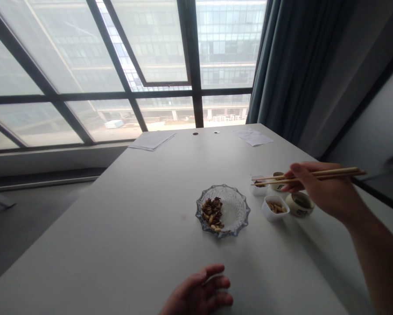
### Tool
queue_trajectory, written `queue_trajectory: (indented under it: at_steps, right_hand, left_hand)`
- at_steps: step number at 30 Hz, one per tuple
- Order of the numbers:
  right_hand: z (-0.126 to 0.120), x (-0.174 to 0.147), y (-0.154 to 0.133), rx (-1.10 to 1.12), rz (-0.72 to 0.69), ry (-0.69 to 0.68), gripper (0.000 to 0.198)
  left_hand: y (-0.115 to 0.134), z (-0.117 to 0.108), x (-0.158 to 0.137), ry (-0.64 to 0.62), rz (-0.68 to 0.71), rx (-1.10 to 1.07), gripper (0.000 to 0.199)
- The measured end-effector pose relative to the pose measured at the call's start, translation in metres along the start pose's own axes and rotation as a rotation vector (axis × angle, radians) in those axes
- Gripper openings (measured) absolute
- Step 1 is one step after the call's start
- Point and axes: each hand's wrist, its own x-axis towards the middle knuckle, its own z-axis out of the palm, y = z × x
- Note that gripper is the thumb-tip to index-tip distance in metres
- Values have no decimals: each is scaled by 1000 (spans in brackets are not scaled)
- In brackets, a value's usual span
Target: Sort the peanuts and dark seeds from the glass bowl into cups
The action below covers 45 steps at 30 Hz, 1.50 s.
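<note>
The left hand [199, 291] curves, fingers loosely parted, near a scalloped, faceted glass bowl [238, 213] of slender dark seeds [212, 208] and pale nuts [215, 228]. Rightward stand two smooth plastic tubs [272, 215], then round ceramic cups [303, 212]; the right hand [321, 190] holds slim wooden chopsticks [342, 171], tips at the farther tub [259, 191].
</note>
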Motion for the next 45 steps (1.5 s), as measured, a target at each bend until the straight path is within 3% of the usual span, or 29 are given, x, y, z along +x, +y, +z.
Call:
queue_trajectory:
  at_steps: [6,12,18,26,34,42,45]
  right_hand:
    - [43,-25,-10,-8,-125,-482,36]
    - [74,-34,-2,31,-151,-571,40]
    - [82,-35,5,12,-125,-492,41]
    - [68,-27,7,50,-64,-318,36]
    - [62,-24,1,16,-49,-271,43]
    - [17,-6,-7,-22,-7,149,45]
    - [6,6,5,-49,-26,219,42]
  left_hand:
    - [1,-1,1,13,-6,10,31]
    - [1,-1,0,5,-8,12,32]
    - [2,0,2,-8,-6,11,32]
    - [1,0,0,-14,0,8,31]
    - [1,0,0,-15,-10,-4,32]
    - [2,1,2,-15,-4,-2,32]
    - [2,1,3,-3,-2,0,33]
